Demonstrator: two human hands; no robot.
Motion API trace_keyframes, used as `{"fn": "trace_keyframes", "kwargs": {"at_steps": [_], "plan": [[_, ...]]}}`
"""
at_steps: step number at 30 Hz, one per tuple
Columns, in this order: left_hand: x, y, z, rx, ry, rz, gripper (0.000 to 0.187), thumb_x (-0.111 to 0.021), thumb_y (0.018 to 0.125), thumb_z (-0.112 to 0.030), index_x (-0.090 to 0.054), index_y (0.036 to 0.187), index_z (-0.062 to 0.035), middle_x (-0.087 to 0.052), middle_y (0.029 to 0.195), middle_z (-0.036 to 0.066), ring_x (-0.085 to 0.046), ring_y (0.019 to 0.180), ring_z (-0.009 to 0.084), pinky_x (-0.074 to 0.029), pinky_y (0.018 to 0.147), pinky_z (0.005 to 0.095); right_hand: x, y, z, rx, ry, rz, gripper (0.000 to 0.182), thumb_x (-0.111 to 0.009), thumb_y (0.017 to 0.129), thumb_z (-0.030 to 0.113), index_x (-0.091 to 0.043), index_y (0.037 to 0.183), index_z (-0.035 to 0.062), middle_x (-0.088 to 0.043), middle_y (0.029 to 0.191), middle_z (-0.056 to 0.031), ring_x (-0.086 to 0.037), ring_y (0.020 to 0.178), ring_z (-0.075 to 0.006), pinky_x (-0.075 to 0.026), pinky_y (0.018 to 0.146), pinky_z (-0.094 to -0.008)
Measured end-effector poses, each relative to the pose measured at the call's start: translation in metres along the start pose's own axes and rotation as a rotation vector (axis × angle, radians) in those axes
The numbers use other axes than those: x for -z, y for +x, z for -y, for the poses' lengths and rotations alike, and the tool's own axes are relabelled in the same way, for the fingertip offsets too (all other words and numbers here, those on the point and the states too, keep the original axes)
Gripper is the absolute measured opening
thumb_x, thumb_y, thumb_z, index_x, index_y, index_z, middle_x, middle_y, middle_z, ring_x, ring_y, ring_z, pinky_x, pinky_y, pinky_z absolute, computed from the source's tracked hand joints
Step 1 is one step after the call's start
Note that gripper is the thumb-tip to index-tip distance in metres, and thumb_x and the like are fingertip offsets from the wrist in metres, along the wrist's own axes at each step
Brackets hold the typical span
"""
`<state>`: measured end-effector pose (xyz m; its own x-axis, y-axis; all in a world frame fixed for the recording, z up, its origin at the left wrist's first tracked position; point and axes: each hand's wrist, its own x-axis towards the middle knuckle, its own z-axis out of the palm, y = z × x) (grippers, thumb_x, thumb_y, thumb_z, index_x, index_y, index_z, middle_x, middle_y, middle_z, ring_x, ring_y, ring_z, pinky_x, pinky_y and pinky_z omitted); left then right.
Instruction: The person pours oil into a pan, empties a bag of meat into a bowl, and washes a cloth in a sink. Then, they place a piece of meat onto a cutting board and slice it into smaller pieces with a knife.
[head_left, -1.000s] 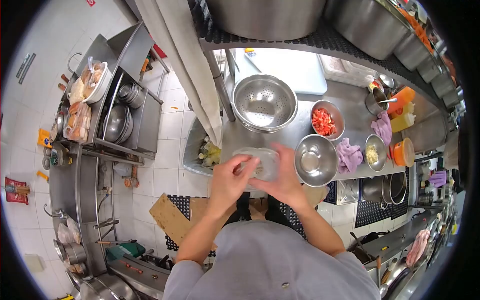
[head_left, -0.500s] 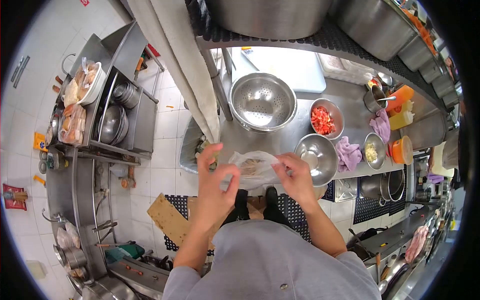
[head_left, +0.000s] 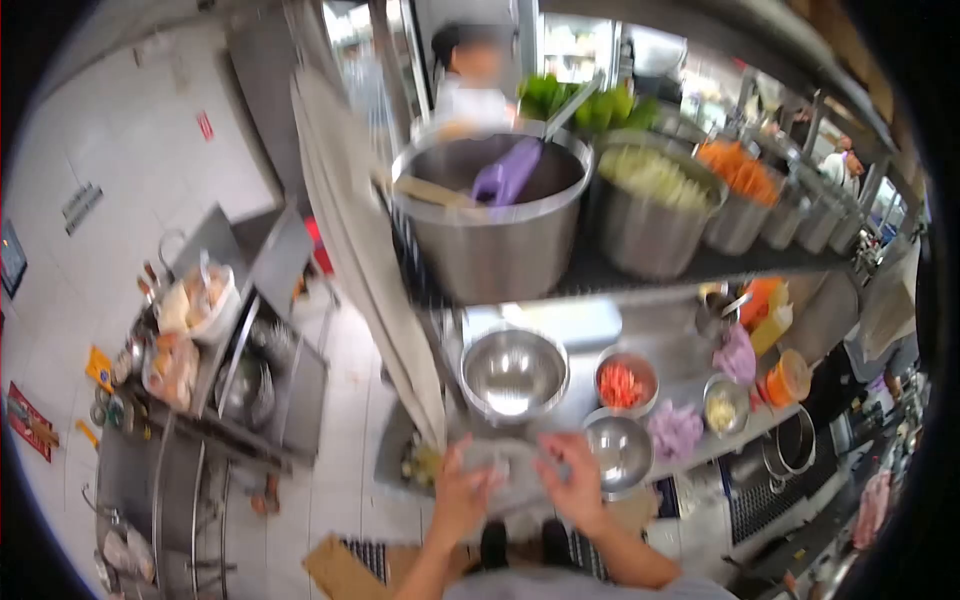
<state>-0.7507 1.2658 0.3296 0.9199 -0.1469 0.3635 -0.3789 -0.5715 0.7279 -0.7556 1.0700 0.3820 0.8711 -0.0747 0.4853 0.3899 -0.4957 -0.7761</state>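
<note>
A thin, clear plastic bag [head_left: 515,477] spans my two hands at the front edge of the steel counter, and motion blurs it. My left hand [head_left: 464,497] is closed on its left side, fingertips bent in toward the middle. On the other side my right hand [head_left: 574,482] grips the bag with bent fingers, though exact contact is smeared. Just right of that hand stands a steel mixing bowl [head_left: 618,452]. Behind the bag is a steel colander [head_left: 514,374]. A bowl of chopped red pieces [head_left: 622,386], likely tomato, sits behind the mixing bowl.
A purple cloth [head_left: 677,431] and a bowl of pale chopped pieces [head_left: 722,408] lie to the right. Above, a shelf holds a large pot [head_left: 490,240] and tubs of cut vegetables [head_left: 655,200]. A bin [head_left: 408,455] stands left, below a hanging cloth [head_left: 350,220]. A person [head_left: 475,80] stands beyond.
My view has tilted up, bringing the shelf pots and a person into sight. My left hand has moved in from spread fingers to the bag; my right hand stays at its right side.
</note>
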Motion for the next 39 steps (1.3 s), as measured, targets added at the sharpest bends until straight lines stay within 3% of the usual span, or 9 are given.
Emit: {"fn": "trace_keyframes", "kwargs": {"at_steps": [5,10,13,16,23,26,28,34,39], "plan": [[0.013,0.011,0.008,-0.150,0.021,-0.004,0.026,-0.072,0.070,-0.004,-0.072,0.094,-0.0133,-0.047,0.131,0.020,-0.046,0.119,0.0362,-0.035,0.100,0.0415,-0.025,-0.017,0.010,0.009,0.281,0.218,0.014,-0.068,0.078,0.008,-0.066,0.092,0.0044,-0.065,0.081,-0.0104,-0.063,0.064,-0.0202,-0.050,0.056,-0.0296],[0.022,0.011,-0.001,-0.147,0.052,0.042,0.025,-0.066,0.077,-0.009,-0.070,0.101,-0.0148,-0.043,0.134,0.018,-0.040,0.125,0.0344,-0.033,0.103,0.0398,-0.051,-0.027,-0.043,-0.172,-0.164,0.501,0.021,-0.063,0.082,0.018,-0.066,0.099,0.0071,-0.066,0.087,-0.0131,-0.065,0.071,-0.0297,-0.051,0.063,-0.0372],[0.022,0.009,-0.018,-0.235,0.177,0.009,0.025,-0.053,0.087,-0.014,-0.064,0.106,-0.0026,-0.053,0.123,0.023,-0.050,0.117,0.0366,-0.039,0.099,0.0419,-0.055,-0.033,-0.050,-0.002,-0.110,0.392,0.020,-0.061,0.079,0.019,-0.064,0.090,0.0023,-0.064,0.081,-0.0188,-0.061,0.072,-0.0348,-0.048,0.064,-0.0408],[0.025,0.009,-0.030,-0.054,-0.050,0.063,0.026,-0.053,0.082,-0.008,-0.066,0.105,-0.0055,-0.046,0.131,0.025,-0.036,0.129,0.0386,-0.024,0.109,0.0433,-0.048,-0.027,-0.049,-0.022,-0.089,0.421,0.020,-0.060,0.077,0.022,-0.064,0.085,0.0029,-0.062,0.084,-0.0224,-0.059,0.075,-0.0395,-0.047,0.065,-0.0429],[0.032,-0.006,-0.017,0.041,-0.054,0.038,0.027,-0.052,0.087,-0.010,-0.062,0.112,-0.0041,-0.050,0.127,0.024,-0.042,0.122,0.0412,-0.033,0.105,0.0434,-0.035,-0.029,-0.046,-0.015,-0.083,0.348,0.019,-0.059,0.075,0.018,-0.066,0.083,0.0023,-0.062,0.082,-0.0221,-0.060,0.072,-0.0384,-0.047,0.064,-0.0436],[0.027,-0.011,0.005,-0.065,0.030,0.130,0.028,-0.052,0.091,-0.013,-0.059,0.116,-0.0017,-0.054,0.124,0.022,-0.049,0.117,0.0378,-0.038,0.100,0.0412,-0.027,-0.030,-0.055,-0.048,0.040,0.258,0.021,-0.062,0.083,0.019,-0.067,0.101,0.0086,-0.067,0.087,-0.0127,-0.065,0.073,-0.0299,-0.051,0.064,-0.0372],[0.018,-0.009,0.011,-0.108,-0.079,0.205,0.033,-0.066,0.079,-0.011,-0.064,0.112,-0.0120,-0.049,0.129,0.018,-0.046,0.120,0.0344,-0.038,0.100,0.0391,-0.023,-0.025,-0.042,-0.044,0.138,0.238,0.022,-0.060,0.084,0.021,-0.067,0.101,0.0095,-0.067,0.085,-0.0134,-0.065,0.073,-0.0304,-0.051,0.064,-0.0372],[0.015,0.000,-0.017,0.124,-0.163,0.268,0.047,-0.069,0.079,-0.022,-0.056,0.121,-0.0054,-0.053,0.127,0.015,-0.052,0.114,0.0311,-0.043,0.095,0.0366,-0.043,-0.017,-0.037,-0.103,-0.242,0.567,0.029,-0.065,0.081,0.031,-0.066,0.099,0.0085,-0.066,0.090,-0.0157,-0.064,0.077,-0.0307,-0.051,0.069,-0.0372],[0.000,-0.012,0.044,0.005,-0.175,0.223,0.055,-0.071,0.077,-0.023,-0.053,0.124,-0.0036,-0.053,0.127,0.016,-0.053,0.114,0.0294,-0.042,0.096,0.0342,-0.062,-0.013,-0.060,-0.047,-0.175,0.540,0.024,-0.064,0.078,0.026,-0.067,0.095,0.0083,-0.066,0.089,-0.0162,-0.063,0.081,-0.0347,-0.050,0.070,-0.0398]]}}
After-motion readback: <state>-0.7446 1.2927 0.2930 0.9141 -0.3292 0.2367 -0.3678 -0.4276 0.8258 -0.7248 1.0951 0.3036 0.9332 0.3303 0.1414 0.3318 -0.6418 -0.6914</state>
